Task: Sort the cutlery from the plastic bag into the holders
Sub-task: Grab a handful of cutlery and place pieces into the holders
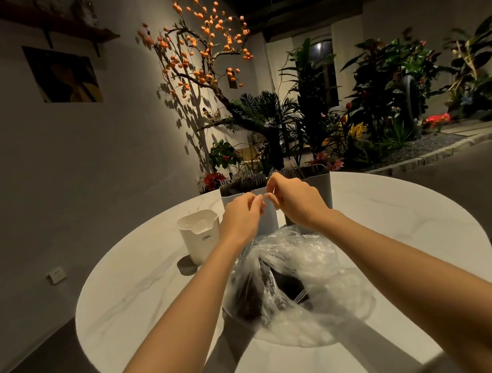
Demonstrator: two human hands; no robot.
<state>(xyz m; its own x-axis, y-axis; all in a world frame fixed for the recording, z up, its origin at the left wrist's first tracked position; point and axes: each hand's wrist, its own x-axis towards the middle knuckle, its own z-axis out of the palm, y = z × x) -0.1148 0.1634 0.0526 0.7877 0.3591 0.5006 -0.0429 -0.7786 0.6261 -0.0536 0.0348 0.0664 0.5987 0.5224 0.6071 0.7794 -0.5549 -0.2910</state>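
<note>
Cutlery sorting on the round table [409, 223]

Both hands up by the far edge, fingertips nearly touching: left hand [241, 216] and right hand [294, 199] each look curled in a pinch, can't tell on what. Two grey holders [320, 188] behind them already packed with dark cutlery [245, 182]. White cup [199, 235] sits left. Clear plastic bag [313, 276] mid-table, more dark cutlery inside.
</note>
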